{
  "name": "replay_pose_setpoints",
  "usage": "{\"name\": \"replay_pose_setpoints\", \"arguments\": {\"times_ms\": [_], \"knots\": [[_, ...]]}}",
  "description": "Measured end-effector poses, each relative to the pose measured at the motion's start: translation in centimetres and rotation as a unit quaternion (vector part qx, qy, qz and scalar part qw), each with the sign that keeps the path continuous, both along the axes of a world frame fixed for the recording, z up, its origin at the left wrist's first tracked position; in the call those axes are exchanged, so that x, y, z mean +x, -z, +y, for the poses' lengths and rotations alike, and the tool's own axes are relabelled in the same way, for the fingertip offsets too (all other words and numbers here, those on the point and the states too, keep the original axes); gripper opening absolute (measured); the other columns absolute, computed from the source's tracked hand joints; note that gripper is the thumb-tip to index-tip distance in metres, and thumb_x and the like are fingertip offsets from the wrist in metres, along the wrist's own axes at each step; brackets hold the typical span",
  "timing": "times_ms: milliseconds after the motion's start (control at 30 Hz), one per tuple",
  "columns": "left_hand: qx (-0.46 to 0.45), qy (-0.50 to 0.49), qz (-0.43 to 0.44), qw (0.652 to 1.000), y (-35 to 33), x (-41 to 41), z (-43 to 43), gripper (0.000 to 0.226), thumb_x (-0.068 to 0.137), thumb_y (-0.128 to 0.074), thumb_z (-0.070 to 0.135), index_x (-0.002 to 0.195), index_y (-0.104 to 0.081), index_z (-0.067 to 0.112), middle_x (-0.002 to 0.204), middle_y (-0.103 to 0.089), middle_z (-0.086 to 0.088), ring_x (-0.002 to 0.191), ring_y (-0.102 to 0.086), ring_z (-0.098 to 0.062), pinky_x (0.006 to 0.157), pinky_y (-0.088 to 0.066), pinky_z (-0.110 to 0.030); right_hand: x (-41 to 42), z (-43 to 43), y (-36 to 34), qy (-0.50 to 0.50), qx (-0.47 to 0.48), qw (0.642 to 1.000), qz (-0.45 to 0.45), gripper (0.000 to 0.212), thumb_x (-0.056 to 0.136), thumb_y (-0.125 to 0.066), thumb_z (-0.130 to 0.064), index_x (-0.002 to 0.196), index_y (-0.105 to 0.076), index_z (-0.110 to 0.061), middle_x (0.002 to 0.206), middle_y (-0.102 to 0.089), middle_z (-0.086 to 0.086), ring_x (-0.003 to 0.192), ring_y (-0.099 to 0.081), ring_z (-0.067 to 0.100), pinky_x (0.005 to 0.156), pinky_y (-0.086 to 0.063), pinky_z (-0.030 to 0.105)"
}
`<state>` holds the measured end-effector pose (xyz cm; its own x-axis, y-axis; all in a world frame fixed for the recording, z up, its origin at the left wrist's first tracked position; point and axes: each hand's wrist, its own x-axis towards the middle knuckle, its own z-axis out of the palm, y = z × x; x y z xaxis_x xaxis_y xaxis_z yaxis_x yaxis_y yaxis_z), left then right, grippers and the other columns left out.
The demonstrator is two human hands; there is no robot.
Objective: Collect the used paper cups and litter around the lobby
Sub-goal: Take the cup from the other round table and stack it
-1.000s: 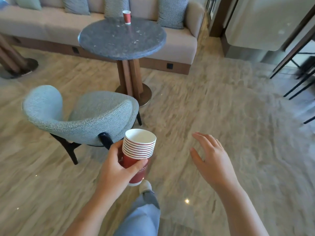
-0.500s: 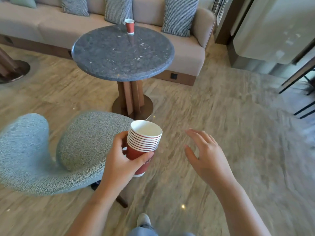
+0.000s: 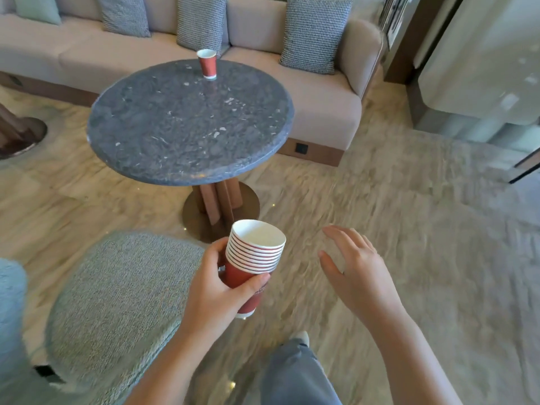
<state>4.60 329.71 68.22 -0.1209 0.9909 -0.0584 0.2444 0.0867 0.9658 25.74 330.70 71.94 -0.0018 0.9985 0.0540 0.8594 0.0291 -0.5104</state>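
Observation:
My left hand [image 3: 217,290] grips a stack of several nested red paper cups [image 3: 253,255] with white rims, held upright at chest height. To its right my right hand [image 3: 355,271] hovers empty with the fingers spread, palm down. A single red paper cup [image 3: 207,64] stands upright at the far edge of a round dark stone table [image 3: 187,127], well ahead of both hands.
A grey-green upholstered chair [image 3: 117,290] sits just left of my left arm. A beige sofa [image 3: 318,92] with checked cushions runs behind the table. The table stands on a wooden pedestal with a round metal base [image 3: 248,206]. My leg [image 3: 295,372] shows below.
I have walked closer to the round table; it and its cup look larger and nearer. The chair has slid down and left in view. Both hands keep their pose.

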Motion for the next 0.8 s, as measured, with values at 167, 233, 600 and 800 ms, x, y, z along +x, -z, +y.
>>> {"name": "replay_pose_setpoints", "arguments": {"times_ms": [167, 233, 600, 800], "knots": [[0.016, 0.022, -0.015, 1.000, -2.6, 6.1, 9.2, 0.067, 0.048, -0.082, 0.043, 0.106, -0.050, 0.041, 0.099, -0.062, 0.030, 0.091, -0.060, 0.008, 0.066, -0.050, -0.012, 6.2, 8.3, -1.4, 0.003, 0.009, 1.000, 0.012, 0.039, 0.086, -0.058, -0.020, 0.124, -0.053, -0.016, 0.126, -0.056, 0.000, 0.119, -0.048, 0.022, 0.097, -0.041, 0.039], [0.029, 0.014, -0.014, 0.999, -2.9, 7.9, 11.9, 0.064, 0.051, -0.085, 0.040, 0.104, -0.049, 0.042, 0.099, -0.063, 0.028, 0.093, -0.059, 0.009, 0.067, -0.045, -0.005, 8.5, 11.3, -1.5, 0.006, 0.004, 1.000, 0.008, 0.039, 0.087, -0.057, -0.021, 0.125, -0.052, -0.016, 0.128, -0.054, -0.001, 0.121, -0.045, 0.021, 0.098, -0.040, 0.039], [-0.011, -0.061, 0.018, 0.998, -0.8, 8.5, 24.3, 0.063, 0.042, -0.076, 0.059, 0.098, -0.047, 0.060, 0.099, -0.062, 0.030, 0.093, -0.059, 0.008, 0.082, -0.049, -0.029, 10.8, 25.8, 0.4, -0.033, -0.013, 0.999, 0.009, 0.041, 0.086, -0.059, -0.021, 0.126, -0.052, -0.015, 0.128, -0.054, -0.001, 0.120, -0.046, 0.020, 0.097, -0.037, 0.032], [-0.012, -0.076, 0.018, 0.997, 0.3, 7.9, 35.0, 0.065, 0.042, -0.074, 0.060, 0.100, -0.046, 0.052, 0.100, -0.060, 0.026, 0.092, -0.056, 0.011, 0.076, -0.046, -0.021, 10.2, 36.3, 1.2, -0.038, -0.020, 0.999, -0.003, 0.040, 0.086, -0.059, -0.021, 0.125, -0.053, -0.017, 0.126, -0.055, -0.002, 0.118, -0.048, 0.020, 0.096, -0.039, 0.033]]}}
